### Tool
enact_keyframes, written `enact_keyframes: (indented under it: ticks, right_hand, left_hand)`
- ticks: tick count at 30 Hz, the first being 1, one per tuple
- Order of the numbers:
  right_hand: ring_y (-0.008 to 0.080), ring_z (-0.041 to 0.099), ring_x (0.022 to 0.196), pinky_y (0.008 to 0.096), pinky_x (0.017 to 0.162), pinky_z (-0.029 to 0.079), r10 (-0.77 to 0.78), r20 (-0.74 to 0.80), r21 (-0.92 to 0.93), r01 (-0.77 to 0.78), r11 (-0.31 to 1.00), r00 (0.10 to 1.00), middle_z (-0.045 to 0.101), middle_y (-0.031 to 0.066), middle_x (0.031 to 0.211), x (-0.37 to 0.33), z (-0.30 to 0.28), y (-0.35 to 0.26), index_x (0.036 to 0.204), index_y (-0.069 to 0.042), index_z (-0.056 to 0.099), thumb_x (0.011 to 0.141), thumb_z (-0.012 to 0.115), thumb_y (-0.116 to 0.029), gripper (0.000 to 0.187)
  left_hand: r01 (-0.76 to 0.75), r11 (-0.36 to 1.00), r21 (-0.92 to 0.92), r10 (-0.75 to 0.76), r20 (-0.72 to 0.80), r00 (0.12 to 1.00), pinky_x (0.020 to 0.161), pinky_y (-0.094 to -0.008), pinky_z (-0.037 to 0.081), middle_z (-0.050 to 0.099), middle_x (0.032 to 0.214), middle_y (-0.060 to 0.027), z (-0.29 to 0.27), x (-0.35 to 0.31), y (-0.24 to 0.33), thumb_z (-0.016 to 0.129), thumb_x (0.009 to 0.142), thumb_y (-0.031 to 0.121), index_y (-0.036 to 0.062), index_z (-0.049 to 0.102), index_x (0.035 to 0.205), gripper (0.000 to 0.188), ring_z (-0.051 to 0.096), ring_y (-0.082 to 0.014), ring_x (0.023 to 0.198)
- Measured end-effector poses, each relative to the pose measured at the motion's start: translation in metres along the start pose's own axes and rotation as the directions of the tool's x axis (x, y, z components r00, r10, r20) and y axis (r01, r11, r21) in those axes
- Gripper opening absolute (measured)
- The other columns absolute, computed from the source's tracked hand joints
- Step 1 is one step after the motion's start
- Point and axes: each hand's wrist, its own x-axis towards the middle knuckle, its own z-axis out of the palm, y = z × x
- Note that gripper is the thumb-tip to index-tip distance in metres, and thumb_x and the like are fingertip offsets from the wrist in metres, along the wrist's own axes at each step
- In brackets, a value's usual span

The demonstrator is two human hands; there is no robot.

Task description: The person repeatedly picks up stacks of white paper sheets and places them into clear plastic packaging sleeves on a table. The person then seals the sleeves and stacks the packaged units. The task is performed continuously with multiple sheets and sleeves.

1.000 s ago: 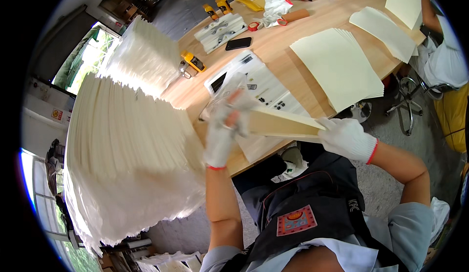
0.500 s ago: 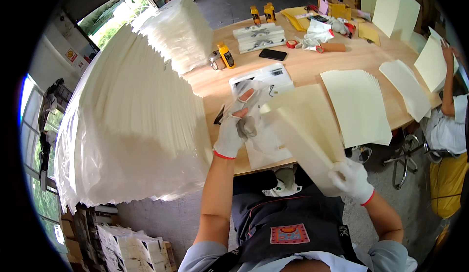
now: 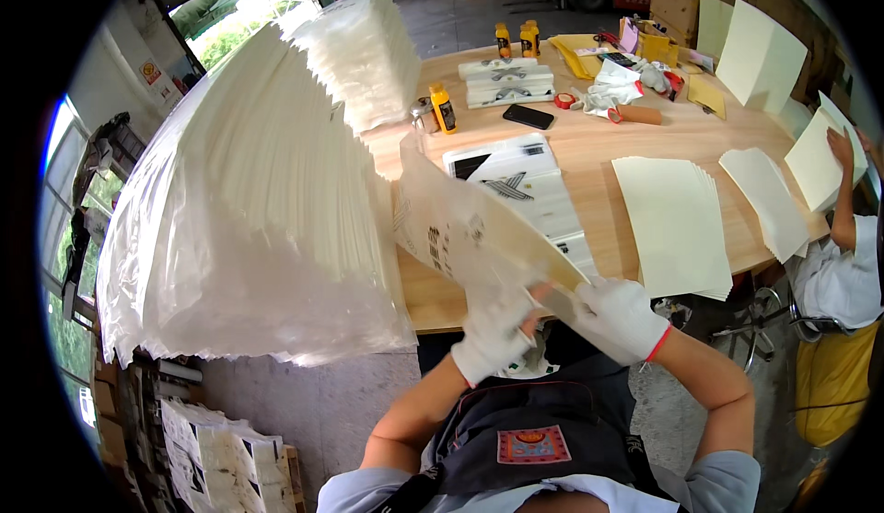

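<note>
In white gloves with red cuffs, both my hands work close together at the table's near edge. My left hand [image 3: 495, 331], a little blurred, has its fingers closed on the mouth of a clear printed plastic bag [image 3: 442, 227]. The bag stretches away to the far left, with a cream paper sheet [image 3: 543, 253] lying mostly inside it. My right hand [image 3: 619, 318] grips the near end of that sheet beside the bag's mouth. Beyond them lies a pile of printed plastic bags [image 3: 543, 202]. To the right is a fanned stack of cream sheets [image 3: 670, 227].
A tall bulging stack of filled bags [image 3: 249, 200] rises at left, with another stack [image 3: 359, 57] behind. The table [image 3: 589, 135] also bears a phone [image 3: 529, 116], a yellow bottle [image 3: 443, 108] and tape rolls [image 3: 564, 100]. A co-worker's hand [image 3: 840, 147] holds sheets at right.
My left hand has come down and right, beside my right hand. The cream sheet has gone into the plastic bag, which now points away to the far left.
</note>
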Motion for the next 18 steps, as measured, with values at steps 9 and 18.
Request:
enact_keyframes:
  ticks: [9,18]
  right_hand:
    - [0.0128,0.061,0.085,0.0281,0.078,0.048,0.121,0.405,0.909,-0.385,-0.162,0.906,0.065,0.0044,0.097,-0.025,0.025,0.048,0.109,0.003,0.061,0.089,0.056,-0.022,0.032]
    - [0.0329,0.061,0.095,0.0411,0.083,0.048,0.428,0.21,0.124,-0.458,0.88,0.879,0.064,0.0161,0.098,0.019,0.051,-0.009,0.111,-0.008,0.059,0.077,0.064,-0.034,0.043]
  left_hand:
    - [0.08,0.946,-0.314,-0.124,-0.123,0.985,0.066,-0.0316,0.05,0.066,0.091,-0.0111,0.028,-0.072,-0.024,0.065,0.077,0.001,0.0047,0.066,0.094,0.017,0.064,-0.0237,0.072]
    - [0.066,0.836,-0.545,-0.054,0.039,0.998,0.071,-0.0404,0.047,0.062,0.084,-0.0138,0.06,0.059,0.023,0.05,0.075,0.001,0.0066,0.06,0.095,0.023,0.059,-0.0341,0.078]
